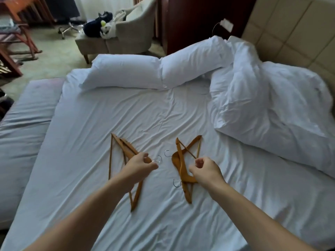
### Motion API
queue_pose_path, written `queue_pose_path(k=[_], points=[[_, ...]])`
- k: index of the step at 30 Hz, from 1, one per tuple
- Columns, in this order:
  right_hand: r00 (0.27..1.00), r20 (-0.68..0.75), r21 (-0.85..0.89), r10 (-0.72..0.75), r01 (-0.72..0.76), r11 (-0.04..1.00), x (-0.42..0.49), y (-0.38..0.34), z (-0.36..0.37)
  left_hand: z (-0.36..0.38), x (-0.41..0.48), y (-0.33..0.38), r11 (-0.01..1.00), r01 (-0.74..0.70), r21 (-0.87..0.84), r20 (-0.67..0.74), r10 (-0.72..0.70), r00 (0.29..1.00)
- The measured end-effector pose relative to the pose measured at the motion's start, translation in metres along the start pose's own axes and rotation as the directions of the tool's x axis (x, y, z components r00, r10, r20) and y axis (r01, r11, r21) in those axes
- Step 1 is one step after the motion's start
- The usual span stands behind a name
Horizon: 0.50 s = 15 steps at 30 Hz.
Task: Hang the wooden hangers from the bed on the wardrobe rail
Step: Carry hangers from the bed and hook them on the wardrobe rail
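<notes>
Two groups of wooden hangers lie on the white sheet of the bed (126, 115). The left hangers (119, 147) are stacked, and their metal hook (159, 158) pokes out beside my left hand (140, 164), which is closed around their neck. The right hangers (181, 160) lie crossed, with one hook (167, 153) at the top and another (176, 183) lower down. My right hand (206, 172) hovers over their lower part with fingers curled. Whether it grips one is unclear. No wardrobe rail is in view.
Two pillows (155, 71) and a bunched duvet (268, 109) lie at the far side and right of the bed. A lower mattress (23, 127) adjoins on the left. Beyond are an armchair (132, 31) with bags and a dark wooden cabinet (195, 22).
</notes>
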State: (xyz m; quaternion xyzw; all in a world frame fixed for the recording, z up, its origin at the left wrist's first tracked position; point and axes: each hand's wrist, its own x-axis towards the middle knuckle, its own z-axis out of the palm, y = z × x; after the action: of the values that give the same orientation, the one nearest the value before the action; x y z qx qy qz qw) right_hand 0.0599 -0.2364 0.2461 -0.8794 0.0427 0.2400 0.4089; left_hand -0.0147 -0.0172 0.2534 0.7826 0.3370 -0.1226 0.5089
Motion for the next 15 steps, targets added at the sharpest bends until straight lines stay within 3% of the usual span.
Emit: queue_pose_path(k=[6,15], points=[[0.999,0.052,-0.089,-0.010,0.014,0.996,0.060,0.050,0.040,0.052,0.057,-0.044,0.992,-0.017,0.124,-0.003,0.018,1.000],[0.999,0.052,-0.210,-0.010,0.021,0.977,0.145,0.118,0.091,0.094,0.150,-0.127,0.943,0.138,0.301,-0.092,-0.116,0.989]])
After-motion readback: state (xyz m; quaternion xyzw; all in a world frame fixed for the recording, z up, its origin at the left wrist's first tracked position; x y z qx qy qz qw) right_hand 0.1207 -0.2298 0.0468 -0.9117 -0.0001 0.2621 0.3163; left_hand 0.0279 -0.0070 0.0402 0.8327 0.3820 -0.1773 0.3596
